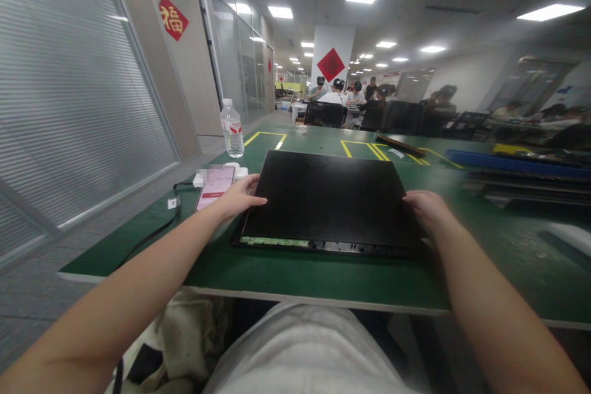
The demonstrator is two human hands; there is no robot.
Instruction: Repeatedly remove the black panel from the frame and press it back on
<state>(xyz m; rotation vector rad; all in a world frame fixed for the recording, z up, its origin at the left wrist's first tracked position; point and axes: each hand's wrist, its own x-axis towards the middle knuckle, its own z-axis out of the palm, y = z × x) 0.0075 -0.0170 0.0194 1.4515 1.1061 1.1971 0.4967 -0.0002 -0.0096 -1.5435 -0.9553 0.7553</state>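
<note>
A flat black display panel [330, 197] lies in front of me on the green table, over a dark frame or back cover. Along its near edge a green circuit board strip [274, 241] shows. My left hand [244, 194] grips the panel's left edge, thumb on top and fingers at the side. At the right edge my right hand [427, 206] pinches the panel between thumb and fingers, some of which are hidden. Whether the panel rests fully on the frame or is slightly raised I cannot tell.
Left of the panel are a phone [216, 188], white plugs [237, 171], a black cable [157, 231] and a water bottle [232, 129]. Yellow tape [364, 143] marks the green table [323, 277]. A dark bar [401, 145] and stacked panels [517, 181] lie to the right. People sit farther back.
</note>
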